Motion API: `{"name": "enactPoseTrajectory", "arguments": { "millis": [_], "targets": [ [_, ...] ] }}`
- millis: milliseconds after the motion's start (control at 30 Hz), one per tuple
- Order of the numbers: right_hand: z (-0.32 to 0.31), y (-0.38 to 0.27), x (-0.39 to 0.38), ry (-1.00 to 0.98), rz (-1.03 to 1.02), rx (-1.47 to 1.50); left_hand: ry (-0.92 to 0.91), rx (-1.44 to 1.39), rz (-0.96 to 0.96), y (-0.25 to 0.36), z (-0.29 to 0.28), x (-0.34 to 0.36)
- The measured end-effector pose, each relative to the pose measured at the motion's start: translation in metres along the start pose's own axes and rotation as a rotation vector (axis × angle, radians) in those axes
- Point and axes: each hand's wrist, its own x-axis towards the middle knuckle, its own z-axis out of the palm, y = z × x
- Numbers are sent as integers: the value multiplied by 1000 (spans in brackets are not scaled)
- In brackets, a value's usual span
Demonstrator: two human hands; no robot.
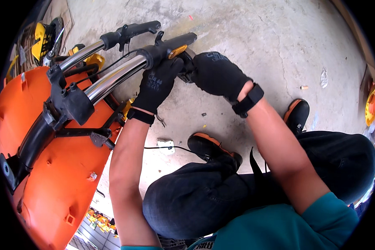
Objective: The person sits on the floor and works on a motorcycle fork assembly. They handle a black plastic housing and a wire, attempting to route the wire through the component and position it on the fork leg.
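Head view: nearer fork leg (150, 55), long axis toward upper right, curled hands (156, 83) (216, 74) (exact grasp unclear) close by.

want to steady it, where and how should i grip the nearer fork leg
Probably the chrome tube, palm coming from the person's side: it is straight, round and bare between the black clamp and black lower leg, while the other leg lies beyond.

Workshop, vehicle sort; repair or assembly, can't tell which. Signs: bare concrete floor (254, 25), cracked, stained, strewn with scraps, a crumpled silvery wrapper (324, 78) at right. Left: a front fork (116, 79) with bright metal tubes, exposed, by a large orange panel (62, 179). Far left, a yellow part (38, 41) among clutter.
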Motion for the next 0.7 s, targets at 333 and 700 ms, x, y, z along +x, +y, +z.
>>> {"name": "enactPoseTrajectory", "arguments": {
  "millis": [333,700],
  "targets": [
    [54,3,-25,512,150,388,-23,-59,14,-5,4,-3],
    [56,12,-34,489,33,363,-64,-14,44,1,-3,2]
  ]
}}
